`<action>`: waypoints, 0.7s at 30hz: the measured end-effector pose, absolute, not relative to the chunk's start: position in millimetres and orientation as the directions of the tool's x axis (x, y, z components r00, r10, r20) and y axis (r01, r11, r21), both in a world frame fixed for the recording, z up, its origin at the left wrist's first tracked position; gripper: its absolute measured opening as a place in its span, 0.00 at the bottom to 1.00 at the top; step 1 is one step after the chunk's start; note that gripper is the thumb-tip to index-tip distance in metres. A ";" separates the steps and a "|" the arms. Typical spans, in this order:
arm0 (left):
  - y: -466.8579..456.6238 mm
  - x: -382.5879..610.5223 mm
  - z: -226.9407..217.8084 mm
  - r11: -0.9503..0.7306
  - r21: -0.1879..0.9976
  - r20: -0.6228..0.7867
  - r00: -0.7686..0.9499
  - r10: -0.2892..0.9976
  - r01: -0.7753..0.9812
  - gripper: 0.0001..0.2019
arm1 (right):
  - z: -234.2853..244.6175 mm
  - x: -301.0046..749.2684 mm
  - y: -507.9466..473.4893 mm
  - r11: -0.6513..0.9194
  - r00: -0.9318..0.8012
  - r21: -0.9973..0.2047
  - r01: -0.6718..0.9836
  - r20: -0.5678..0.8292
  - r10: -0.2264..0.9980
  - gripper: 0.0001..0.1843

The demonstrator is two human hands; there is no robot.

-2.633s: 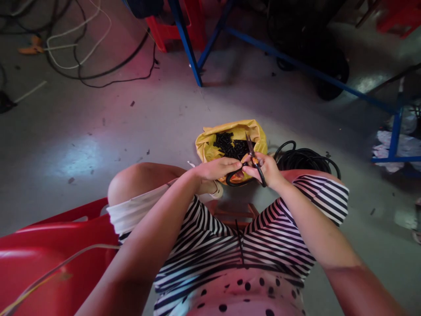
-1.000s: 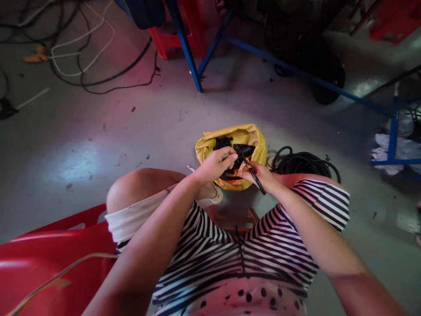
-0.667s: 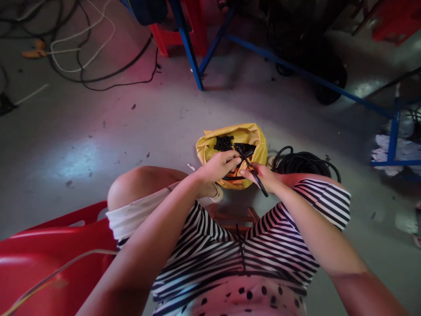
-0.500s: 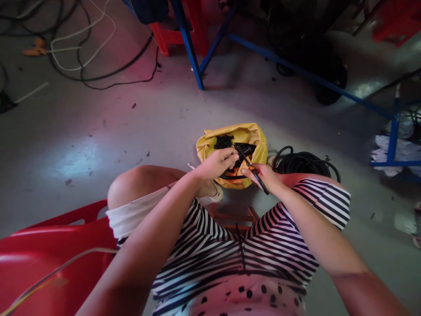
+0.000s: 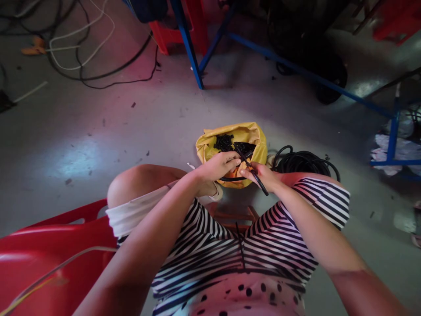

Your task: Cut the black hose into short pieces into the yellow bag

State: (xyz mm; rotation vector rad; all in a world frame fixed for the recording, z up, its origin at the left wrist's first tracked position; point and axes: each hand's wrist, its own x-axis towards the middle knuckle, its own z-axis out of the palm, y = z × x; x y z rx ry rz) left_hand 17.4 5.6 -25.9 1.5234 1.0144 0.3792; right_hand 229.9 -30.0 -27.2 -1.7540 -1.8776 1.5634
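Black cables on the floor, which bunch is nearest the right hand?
The coil just right of the yellow bag; the others, such as the tangle at upper left, lie farther off.

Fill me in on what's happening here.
A seated person is working with both hands over an open yellow bag. The right hand holds scissors, blades pointing over the bag. The left hand, close to the blades, appears to pinch a black cord. Short black pieces lie in the bag, and a black coil rests on the floor beside it.
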 end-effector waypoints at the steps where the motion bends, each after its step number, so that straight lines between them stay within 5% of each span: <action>1: 5.6 17.6 -25.4 0.086 0.922 -0.305 0.568 0.765 0.378 0.13 | -27.1 229.6 -29.9 -0.204 -0.313 -0.717 0.667 -0.518 0.796 0.30; 21: 8.6 9.6 -23.9 0.095 0.906 -0.331 0.550 0.767 0.413 0.14 | -28.8 231.5 -27.0 -0.123 -0.277 -0.659 0.742 -0.468 0.839 0.34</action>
